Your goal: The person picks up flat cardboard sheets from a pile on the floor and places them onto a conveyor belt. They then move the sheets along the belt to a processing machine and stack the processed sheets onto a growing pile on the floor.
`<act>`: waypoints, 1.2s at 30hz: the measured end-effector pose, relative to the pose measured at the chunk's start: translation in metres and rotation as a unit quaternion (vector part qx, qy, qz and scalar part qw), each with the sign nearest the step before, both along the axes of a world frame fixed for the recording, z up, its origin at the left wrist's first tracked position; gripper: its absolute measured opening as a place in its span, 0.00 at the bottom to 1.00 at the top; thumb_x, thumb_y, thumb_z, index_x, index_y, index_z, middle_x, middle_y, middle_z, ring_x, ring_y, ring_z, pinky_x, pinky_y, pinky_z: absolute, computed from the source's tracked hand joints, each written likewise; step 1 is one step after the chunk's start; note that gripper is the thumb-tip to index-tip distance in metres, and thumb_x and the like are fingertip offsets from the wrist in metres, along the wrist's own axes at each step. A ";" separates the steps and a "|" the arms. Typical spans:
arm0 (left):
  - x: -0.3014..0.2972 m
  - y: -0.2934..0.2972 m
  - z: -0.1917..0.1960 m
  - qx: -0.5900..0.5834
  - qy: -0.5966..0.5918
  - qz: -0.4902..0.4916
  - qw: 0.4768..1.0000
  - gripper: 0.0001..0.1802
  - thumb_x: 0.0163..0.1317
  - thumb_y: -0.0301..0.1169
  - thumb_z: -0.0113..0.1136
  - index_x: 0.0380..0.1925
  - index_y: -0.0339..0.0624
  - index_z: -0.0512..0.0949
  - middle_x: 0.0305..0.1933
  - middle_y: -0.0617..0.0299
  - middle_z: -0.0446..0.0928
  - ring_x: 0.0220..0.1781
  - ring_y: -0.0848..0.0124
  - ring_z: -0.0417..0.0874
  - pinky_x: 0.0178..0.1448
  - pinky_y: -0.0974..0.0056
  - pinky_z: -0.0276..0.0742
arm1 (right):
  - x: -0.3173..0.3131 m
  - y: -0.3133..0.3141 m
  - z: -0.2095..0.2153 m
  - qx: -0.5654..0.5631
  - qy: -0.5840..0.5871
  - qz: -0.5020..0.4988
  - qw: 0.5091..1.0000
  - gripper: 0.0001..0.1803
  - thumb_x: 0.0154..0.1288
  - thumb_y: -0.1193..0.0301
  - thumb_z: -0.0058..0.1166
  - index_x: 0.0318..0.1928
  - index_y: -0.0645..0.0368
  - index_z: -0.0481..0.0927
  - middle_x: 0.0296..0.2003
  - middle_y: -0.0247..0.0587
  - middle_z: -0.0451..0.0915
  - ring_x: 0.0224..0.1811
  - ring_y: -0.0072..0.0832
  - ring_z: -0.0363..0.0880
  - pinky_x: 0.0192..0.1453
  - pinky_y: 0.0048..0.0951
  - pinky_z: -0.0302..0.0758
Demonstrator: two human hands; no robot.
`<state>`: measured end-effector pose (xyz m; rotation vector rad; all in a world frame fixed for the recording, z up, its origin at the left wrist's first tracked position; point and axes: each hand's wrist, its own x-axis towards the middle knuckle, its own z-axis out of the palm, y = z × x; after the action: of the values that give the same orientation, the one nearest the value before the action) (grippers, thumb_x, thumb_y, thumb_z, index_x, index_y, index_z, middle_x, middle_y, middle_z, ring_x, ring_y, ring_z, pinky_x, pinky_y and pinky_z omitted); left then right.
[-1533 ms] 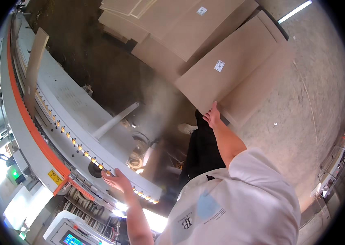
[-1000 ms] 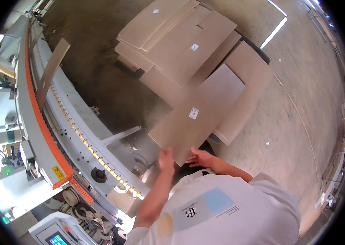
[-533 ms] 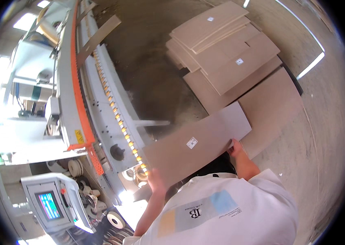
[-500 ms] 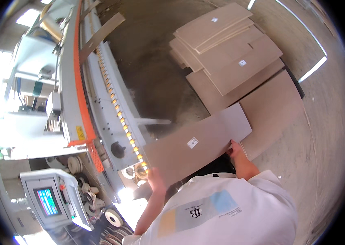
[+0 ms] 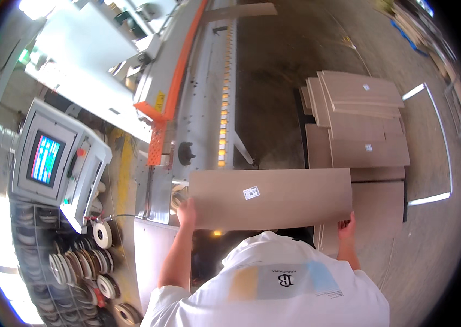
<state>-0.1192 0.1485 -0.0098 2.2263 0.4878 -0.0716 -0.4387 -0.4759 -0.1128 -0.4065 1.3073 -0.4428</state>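
Observation:
I hold a long brown wooden panel [image 5: 285, 197] level in front of my chest; a small white sticker sits on its top face. My left hand [image 5: 186, 209] grips its near left corner. My right hand [image 5: 346, 229] grips the near right edge. The panel's left end lies over the infeed end of a long grey machine [image 5: 203, 103] with an orange strip and a row of yellow rollers. A black knob [image 5: 186, 153] sits on the machine just beyond the panel.
A stack of similar brown panels [image 5: 358, 120] lies on the floor to the right. A control box with a lit screen [image 5: 56, 158] stands at the left. Several rolls of edge tape [image 5: 86, 267] hang on a rack at lower left.
I have lifted one panel off the stack and turned left with it, so the machine's infeed end now lies under the panel's left end.

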 end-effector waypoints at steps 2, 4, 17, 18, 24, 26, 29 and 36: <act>0.011 0.013 0.001 0.105 -0.022 -0.015 0.994 0.25 0.71 0.48 0.57 0.44 0.33 0.83 0.40 0.42 0.85 0.42 0.44 0.84 0.53 0.44 0.77 | 0.007 -0.003 0.007 -0.018 0.016 0.095 0.995 0.15 0.68 0.50 0.67 0.43 0.44 0.83 0.38 0.25 0.84 0.39 0.21 0.81 0.42 0.28 0.80; 0.011 0.008 0.020 0.154 -0.040 -0.026 0.987 0.23 0.69 0.46 0.59 0.50 0.36 0.81 0.45 0.45 0.84 0.48 0.46 0.84 0.58 0.45 0.77 | 0.001 0.000 0.008 -0.011 -0.003 0.149 0.989 0.15 0.68 0.51 0.68 0.44 0.43 0.83 0.37 0.24 0.83 0.37 0.20 0.80 0.39 0.27 0.78; -0.056 -0.027 0.008 0.084 -0.214 0.092 0.969 0.32 0.59 0.30 0.67 0.64 0.41 0.71 0.73 0.44 0.64 0.75 0.46 0.65 0.78 0.45 0.62 | 0.095 0.103 0.131 -0.116 0.036 0.501 0.857 0.19 0.71 0.53 0.64 0.50 0.55 0.81 0.39 0.35 0.86 0.38 0.27 0.87 0.43 0.30 0.83; -0.061 -0.031 0.001 0.034 -0.206 0.107 0.972 0.32 0.59 0.30 0.67 0.65 0.40 0.71 0.73 0.45 0.64 0.74 0.47 0.66 0.77 0.46 0.62 | 0.101 0.103 0.131 -0.135 0.039 0.525 0.839 0.20 0.71 0.54 0.64 0.50 0.57 0.81 0.39 0.38 0.86 0.37 0.29 0.88 0.43 0.30 0.84; -0.075 -0.066 -0.006 -0.310 -0.134 0.167 0.926 0.35 0.65 0.22 0.63 0.73 0.42 0.66 0.75 0.54 0.65 0.76 0.59 0.67 0.75 0.58 0.69 | 0.122 0.099 0.116 -0.183 0.014 0.607 0.773 0.22 0.71 0.58 0.65 0.48 0.68 0.82 0.37 0.49 0.87 0.35 0.34 0.89 0.44 0.32 0.86; -0.072 -0.076 0.005 -0.342 -0.113 0.179 0.916 0.36 0.66 0.22 0.62 0.74 0.41 0.64 0.76 0.53 0.64 0.78 0.59 0.65 0.76 0.57 0.67 | 0.126 0.102 0.117 -0.190 0.008 0.616 0.764 0.22 0.72 0.59 0.64 0.47 0.69 0.82 0.37 0.50 0.88 0.35 0.35 0.89 0.44 0.32 0.86; -0.071 -0.082 0.025 -0.399 -0.094 0.179 0.894 0.40 0.67 0.21 0.59 0.78 0.39 0.58 0.82 0.50 0.57 0.84 0.57 0.56 0.80 0.56 0.60 | 0.135 0.107 0.124 -0.197 0.015 0.623 0.757 0.22 0.72 0.58 0.64 0.47 0.70 0.82 0.37 0.51 0.88 0.34 0.35 0.89 0.44 0.32 0.86; -0.055 -0.086 0.050 -0.488 -0.093 0.145 0.856 0.42 0.69 0.26 0.55 0.81 0.38 0.52 0.85 0.45 0.48 0.87 0.54 0.47 0.84 0.53 0.50 | 0.153 0.099 0.120 -0.189 0.030 0.626 0.756 0.20 0.73 0.58 0.63 0.48 0.65 0.82 0.37 0.46 0.87 0.34 0.30 0.89 0.39 0.27 0.83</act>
<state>-0.1746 0.0628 0.0400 1.1318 0.5169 0.0498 -0.2855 -0.3764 0.0069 -1.5116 0.7299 0.4779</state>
